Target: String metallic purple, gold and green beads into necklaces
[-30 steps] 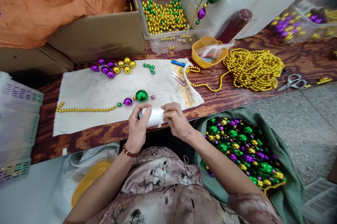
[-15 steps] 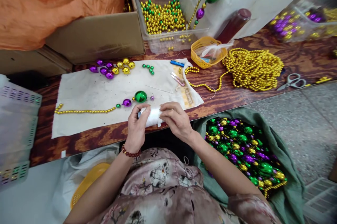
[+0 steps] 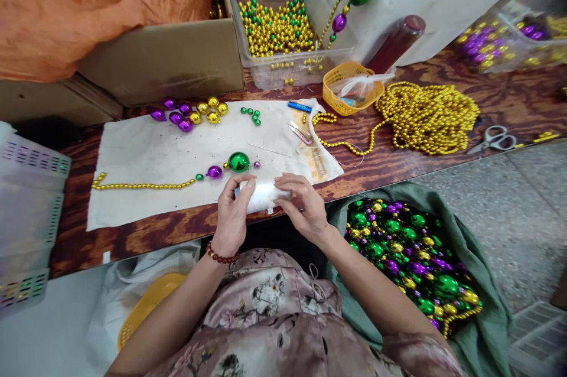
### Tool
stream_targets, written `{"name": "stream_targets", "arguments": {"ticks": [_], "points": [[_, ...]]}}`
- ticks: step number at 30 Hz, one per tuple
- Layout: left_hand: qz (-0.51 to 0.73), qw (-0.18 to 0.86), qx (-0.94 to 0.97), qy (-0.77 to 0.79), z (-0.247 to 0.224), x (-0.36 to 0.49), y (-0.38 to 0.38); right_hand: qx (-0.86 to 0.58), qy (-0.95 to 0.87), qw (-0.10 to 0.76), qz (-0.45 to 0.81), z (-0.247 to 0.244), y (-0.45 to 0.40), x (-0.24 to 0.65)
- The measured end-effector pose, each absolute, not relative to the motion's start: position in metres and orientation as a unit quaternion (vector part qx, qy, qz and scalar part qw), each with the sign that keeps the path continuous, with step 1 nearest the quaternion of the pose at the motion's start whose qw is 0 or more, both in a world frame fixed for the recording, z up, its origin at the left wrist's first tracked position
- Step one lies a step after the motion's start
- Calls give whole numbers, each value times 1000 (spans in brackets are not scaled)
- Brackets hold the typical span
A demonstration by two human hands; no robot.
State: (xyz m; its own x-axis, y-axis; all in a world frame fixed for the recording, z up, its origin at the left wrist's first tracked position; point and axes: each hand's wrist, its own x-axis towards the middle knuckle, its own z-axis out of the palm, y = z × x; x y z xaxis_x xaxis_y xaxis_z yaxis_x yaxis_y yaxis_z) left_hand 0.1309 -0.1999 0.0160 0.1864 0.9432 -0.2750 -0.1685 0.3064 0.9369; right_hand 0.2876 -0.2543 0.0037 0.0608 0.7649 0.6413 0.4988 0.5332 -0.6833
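My left hand is closed on the left end of a spool of white thread, its thumb lying along the windings. My right hand curves round the spool's right end, fingers above and thumb below with a gap between them. Just beyond the spool lies a bead strand with a large green bead, a purple bead and a gold bead chain running left. A needle with fine thread and small thread snips rest on the white cloth.
Loose purple beads, gold beads and green beads sit on the cloth. Coiled gold chain, scissors and a yellow basket are to the right. A sack of finished-looking strands stands below the table edge.
My right thumb and fingers have spread wider and shifted slightly right round the spool's end. My left hand keeps its hold. The whole view has shifted very slightly.
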Motion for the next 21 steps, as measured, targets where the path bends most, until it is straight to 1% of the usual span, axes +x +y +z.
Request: {"name": "stream_targets", "arguments": {"ticks": [5, 8, 12, 18, 21], "points": [[425, 630, 443, 476, 11, 129, -202, -468, -701, 527, 107, 6, -251, 291], [425, 617, 456, 480, 10, 129, -202, -459, -711, 523, 100, 5, -249, 293], [429, 594, 471, 491, 10, 130, -202, -461, -714, 513, 121, 3, -248, 293], [436, 604, 445, 498, 10, 133, -204, -481, -732, 454, 162, 0, -248, 294], [437, 603, 450, 493, 10, 134, -207, -462, -727, 473, 185, -3, -249, 295]]}}
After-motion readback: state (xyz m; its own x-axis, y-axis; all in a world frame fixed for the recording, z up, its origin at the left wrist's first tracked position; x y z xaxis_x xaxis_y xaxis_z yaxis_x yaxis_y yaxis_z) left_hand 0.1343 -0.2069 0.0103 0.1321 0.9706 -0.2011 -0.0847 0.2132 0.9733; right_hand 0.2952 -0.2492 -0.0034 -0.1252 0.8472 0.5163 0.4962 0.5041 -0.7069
